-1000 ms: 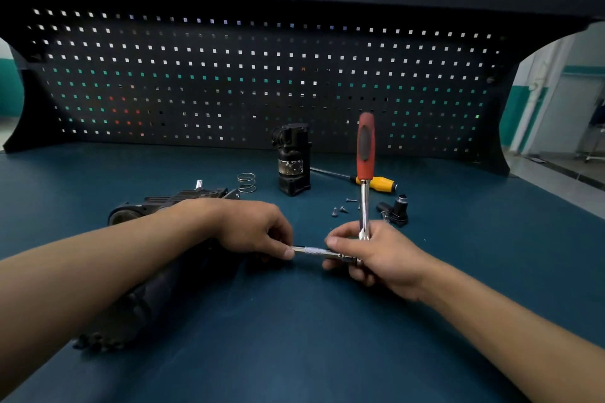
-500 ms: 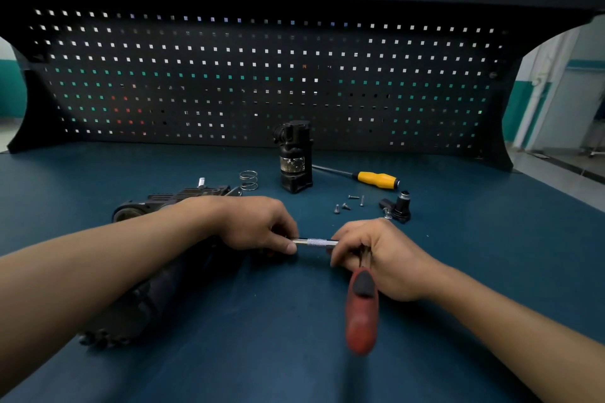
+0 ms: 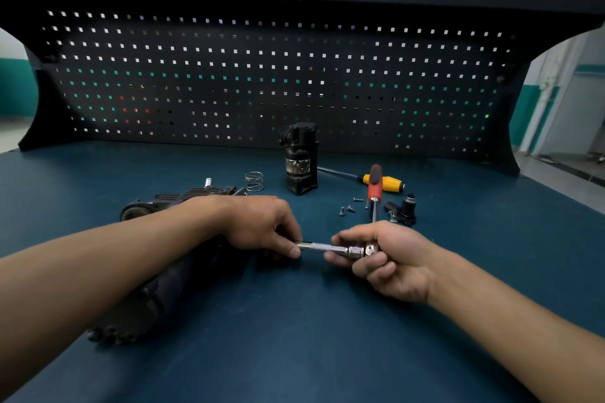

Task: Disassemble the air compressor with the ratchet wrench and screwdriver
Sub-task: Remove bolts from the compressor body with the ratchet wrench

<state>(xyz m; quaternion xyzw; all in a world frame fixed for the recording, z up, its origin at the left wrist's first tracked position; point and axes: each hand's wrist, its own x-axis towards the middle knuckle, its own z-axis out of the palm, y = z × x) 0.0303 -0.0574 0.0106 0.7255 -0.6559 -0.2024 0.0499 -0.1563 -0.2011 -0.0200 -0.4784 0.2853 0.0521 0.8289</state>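
Note:
The black air compressor body point(image 3: 154, 301) lies on the blue bench, mostly under my left forearm. My left hand point(image 3: 262, 222) pinches the tip end of the ratchet's silver extension bar point(image 3: 327, 247) against the compressor. My right hand point(image 3: 386, 258) grips the ratchet wrench point(image 3: 374, 193) at its head, with the red handle pointing away from me. A yellow-handled screwdriver point(image 3: 383, 182) lies on the bench behind the ratchet handle.
A removed black cylinder part point(image 3: 300, 159) stands upright near the pegboard point(image 3: 294, 75). A coil spring point(image 3: 254, 180) lies left of it. Loose screws point(image 3: 347, 209) and a small black fitting point(image 3: 404, 208) lie right of centre.
The ratchet handle pointed up one second ago, swung down toward me half a second ago, and now points away again. My left hand stayed on the extension bar.

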